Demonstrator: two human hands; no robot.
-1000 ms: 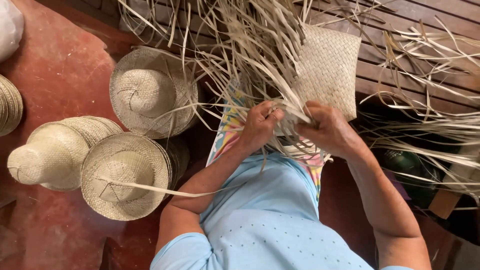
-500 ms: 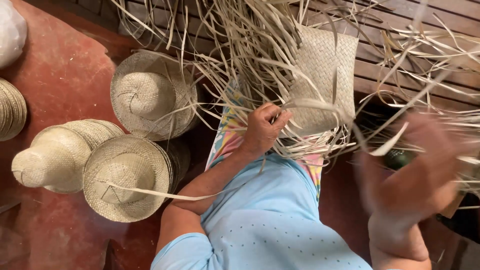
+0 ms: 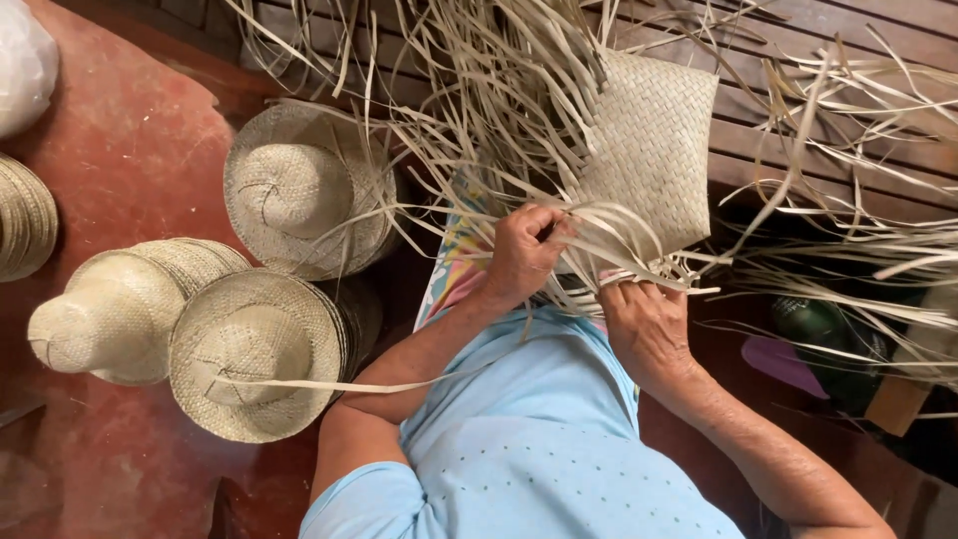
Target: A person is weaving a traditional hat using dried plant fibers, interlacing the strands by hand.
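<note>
- Red, worn floor (image 3: pixel 130 170) fills the left of the view, with dark wooden planks (image 3: pixel 798 110) running across the top right; every place below is given from the woven panel (image 3: pixel 649 160).
- Far left of the panel lies a white bag (image 3: pixel 25 60) at the top corner, and under it a stack of hat brims (image 3: pixel 25 215) at the frame edge.
- Left and below the panel sit finished straw hats: a tall-crowned stack (image 3: pixel 110 314), a round-brimmed hat (image 3: pixel 254 354) just beside it, and another hat (image 3: pixel 299 190) above, nearer the panel.
- Just below the panel's lower left corner, the left hand (image 3: pixel 524 255) has its fingers curled shut, pinching a bundle of loose strips (image 3: pixel 599 220).
- The panel itself is a tight, flat plaited square held over the lap; by my judgement a good part is woven, yet long unwoven strips (image 3: pixel 479 90) fan from its left and lower edges, so the plaiting is unfinished.
- Its long axis runs roughly from lower left up to upper right, the finished corner pointing away from the person.
- Directly under the panel's lower edge, the right hand (image 3: pixel 649 324) lies with fingers pressed together on the strip ends.
- Right of the panel, more loose strips (image 3: pixel 858 250) trail over a dark green object (image 3: pixel 813 324).
</note>
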